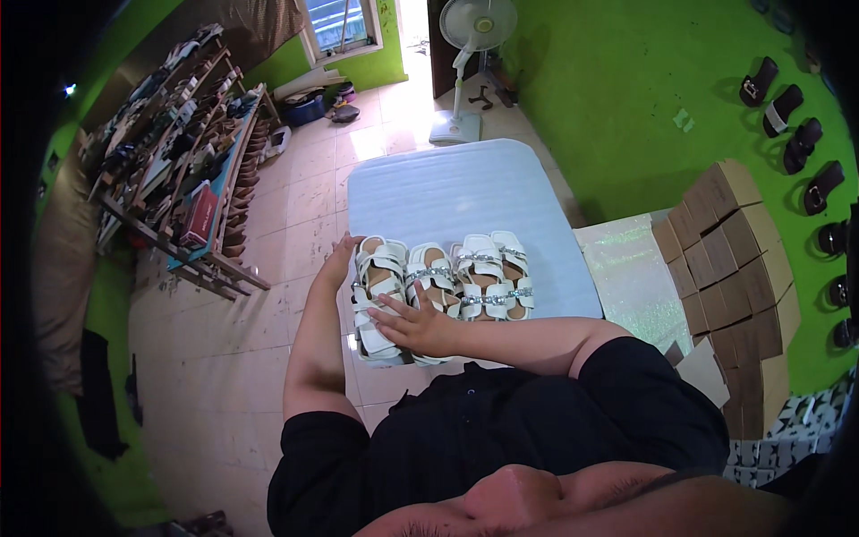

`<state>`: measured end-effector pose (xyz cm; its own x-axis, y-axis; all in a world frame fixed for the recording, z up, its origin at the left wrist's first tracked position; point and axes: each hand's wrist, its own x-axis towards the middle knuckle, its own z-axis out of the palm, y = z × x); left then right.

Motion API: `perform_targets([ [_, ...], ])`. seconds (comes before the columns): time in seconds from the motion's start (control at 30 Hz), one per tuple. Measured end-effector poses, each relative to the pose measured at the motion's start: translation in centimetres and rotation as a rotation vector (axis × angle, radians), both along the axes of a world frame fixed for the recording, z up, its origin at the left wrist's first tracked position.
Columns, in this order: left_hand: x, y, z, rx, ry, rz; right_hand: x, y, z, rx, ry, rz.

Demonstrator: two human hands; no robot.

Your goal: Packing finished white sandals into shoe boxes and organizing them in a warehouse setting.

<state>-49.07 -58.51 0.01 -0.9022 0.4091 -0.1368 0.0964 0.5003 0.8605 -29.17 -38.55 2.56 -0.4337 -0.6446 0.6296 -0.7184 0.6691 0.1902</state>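
White strappy sandals (481, 268) with tan insoles and silvery chain-like trim stand side by side at the near end of a pale blue padded table (447, 188). My left hand (341, 249) reaches along the outer far end of the leftmost sandal (379, 259), its partly hidden fingers stretched toward the tip. Over the straps at the near end of the left sandals lies my right hand (419, 326), fingers spread and palm down. The right hand partly covers the second sandal (431, 268).
A rack (170, 170) crowded with footwear stands at the left. Stacked brown cardboard boxes (729, 259) rise beside a shiny whitish sheet (635, 273) at the right. Dark sandals (801, 143) hang on the green wall. Beyond the table stands a white fan (479, 27).
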Motion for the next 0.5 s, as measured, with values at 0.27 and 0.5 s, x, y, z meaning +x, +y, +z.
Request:
perform_targets([
  [0.27,0.0,-0.3,0.0,0.196,-0.208,0.045,0.4,1.5,-0.2,-0.033,-0.059,0.014],
  [0.5,-1.3,-1.4,-2.1,0.384,-0.219,0.069,0.6,2.5,0.4,-0.118,-0.013,0.009],
])
